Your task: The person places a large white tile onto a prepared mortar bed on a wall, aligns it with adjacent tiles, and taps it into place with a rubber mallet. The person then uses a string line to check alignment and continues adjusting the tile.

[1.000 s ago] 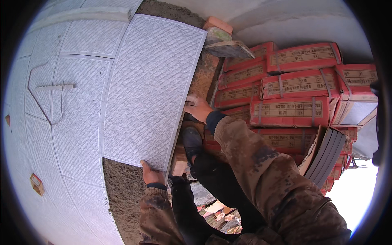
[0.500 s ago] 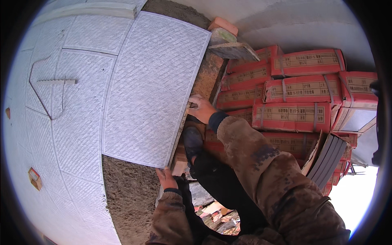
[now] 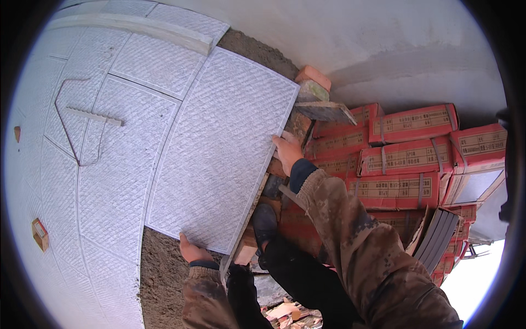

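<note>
A large pale grey textured tile (image 3: 218, 149) lies over the edge of the mortar bed (image 3: 160, 279), beside laid tiles (image 3: 112, 197). My right hand (image 3: 287, 151) grips the tile's right edge in its upper half. My left hand (image 3: 193, 249) holds the lower edge near its middle, fingers bent against it. Bricks and a thin board (image 3: 329, 111) sit just right of the tile's upper part. My dark shoe (image 3: 264, 222) rests beside the tile's right edge.
Red strapped boxes (image 3: 402, 186) are stacked at the right against a grey wall (image 3: 383, 49), with grey slabs (image 3: 435, 236) leaning nearby. A long pale bar (image 3: 131, 27), a bent wire with a notched strip (image 3: 93, 115), and a small wooden piece (image 3: 40, 234) lie on the laid tiles.
The view has shifted, so most of the scene sits lower. My left hand has moved leftward along the tile's lower edge; my right hand still holds the right edge.
</note>
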{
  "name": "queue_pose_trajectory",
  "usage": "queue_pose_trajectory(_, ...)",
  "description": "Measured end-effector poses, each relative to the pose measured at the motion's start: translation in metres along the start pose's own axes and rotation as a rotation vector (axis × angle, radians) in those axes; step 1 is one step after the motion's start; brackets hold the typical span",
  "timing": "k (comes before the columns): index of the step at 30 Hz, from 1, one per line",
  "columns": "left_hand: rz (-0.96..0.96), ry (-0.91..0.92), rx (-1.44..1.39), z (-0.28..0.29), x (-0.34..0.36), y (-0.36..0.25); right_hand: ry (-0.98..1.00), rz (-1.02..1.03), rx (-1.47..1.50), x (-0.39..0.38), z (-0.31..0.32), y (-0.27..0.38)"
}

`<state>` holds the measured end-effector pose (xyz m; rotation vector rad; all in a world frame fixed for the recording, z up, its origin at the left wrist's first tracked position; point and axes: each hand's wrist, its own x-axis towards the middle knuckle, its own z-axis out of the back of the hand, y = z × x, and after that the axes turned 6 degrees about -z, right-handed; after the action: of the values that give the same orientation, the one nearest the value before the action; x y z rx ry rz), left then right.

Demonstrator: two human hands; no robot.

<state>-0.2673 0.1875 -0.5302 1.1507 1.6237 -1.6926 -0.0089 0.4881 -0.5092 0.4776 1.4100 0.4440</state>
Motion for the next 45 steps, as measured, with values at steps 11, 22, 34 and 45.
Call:
queue_pose_trajectory(11,0.094,-0.113,-0.163,-0.027,-0.006,-0.009,0.023,-0.019,0.482,-0.003,-0.017,0.006)
queue_pose_trajectory(22,0.076,-0.056,-0.18,-0.026,-0.009,-0.007,-0.016,-0.06,0.631,-0.012,-0.023,0.022)
queue_pose_trajectory(34,-0.045,-0.138,-0.05,-0.044,-0.015,-0.018,-0.084,-0.031,0.614,-0.002,-0.021,0.02)
queue_pose_trajectory(45,0.011,-0.077,-0.146,-0.067,-0.024,-0.021,-0.395,0.134,0.586,-0.002,-0.03,0.044)
